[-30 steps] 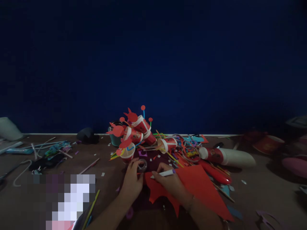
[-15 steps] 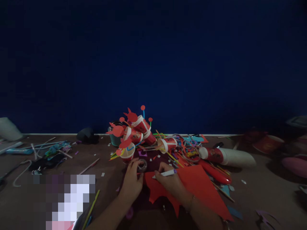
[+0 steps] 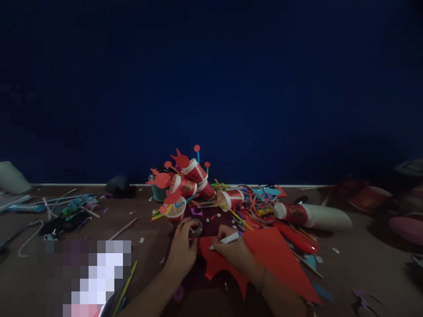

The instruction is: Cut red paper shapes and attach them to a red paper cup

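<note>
Tilting slightly more steeply than half a second ago, a slim white marker with a purple end (image 3: 230,238) is pointing its tip a touch nearer the person, while the left hand (image 3: 183,248) is staying put. Clamped around the barrel in a pen grip, the right hand (image 3: 233,250) is holding it low near the tip, presumably for control. Beneath it, a flat red paper sheet with a jagged near edge (image 3: 271,255) is lying on the brown tabletop (image 3: 148,246). The left hand's fingers are curling apart from its thumb at the sheet's left end, likely steadying it; whether they are pinching it, one cannot tell. Just beyond, a clear round tape roll (image 3: 196,227) is lying by those fingertips, seemingly within easy reach. Farther back, red-and-white paper cups with red paper cutouts (image 3: 185,187) are leaning together, and a dark blue wall (image 3: 211,88) is rising behind.
</note>
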Available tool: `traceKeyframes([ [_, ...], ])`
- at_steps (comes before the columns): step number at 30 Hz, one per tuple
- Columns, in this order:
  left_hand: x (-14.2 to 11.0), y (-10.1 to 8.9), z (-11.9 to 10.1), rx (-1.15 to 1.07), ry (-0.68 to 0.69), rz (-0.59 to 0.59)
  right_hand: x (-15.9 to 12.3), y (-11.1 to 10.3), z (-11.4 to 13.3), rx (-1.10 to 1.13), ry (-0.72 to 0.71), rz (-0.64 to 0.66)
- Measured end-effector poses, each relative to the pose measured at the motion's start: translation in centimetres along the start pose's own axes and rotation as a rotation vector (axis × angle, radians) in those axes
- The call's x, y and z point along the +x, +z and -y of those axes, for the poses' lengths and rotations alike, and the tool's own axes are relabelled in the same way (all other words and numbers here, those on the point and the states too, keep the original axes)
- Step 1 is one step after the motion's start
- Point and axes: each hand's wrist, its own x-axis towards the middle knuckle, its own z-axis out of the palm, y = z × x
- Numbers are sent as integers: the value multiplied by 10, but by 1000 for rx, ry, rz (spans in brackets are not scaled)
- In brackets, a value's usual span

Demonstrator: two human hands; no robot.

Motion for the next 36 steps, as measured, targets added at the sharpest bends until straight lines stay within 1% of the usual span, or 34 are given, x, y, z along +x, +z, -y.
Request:
traceKeyframes([
  [9,0,-1,-1,11,5,-3,1,1,4,35,-7,19],
  [12,0,-2,-4,25,17,17,5,-2,1,139,2,32],
  [14,-1,-3,-7,32,28,36,9,-5,-2,214,11,13],
  [16,-2,-4,-10,44,21,78,13,-7,-3,249,17,-18],
  [18,-4,-5,-13,69,8,147,17,-9,-2,265,24,-48],
  [21,-6,-5,-15,128,20,249,22,-11,2,300,64,-56],
  [24,-6,-6,-16,184,39,292,24,-12,7,362,95,-58],
  [29,-5,-8,-20,217,13,330,17,-19,16,430,81,-49],
  [31,-5,-8,-21,219,3,332,13,-20,15,399,84,-32],
  [36,-5,-10,-24,252,-43,336,11,-18,-2,176,9,-15],
])
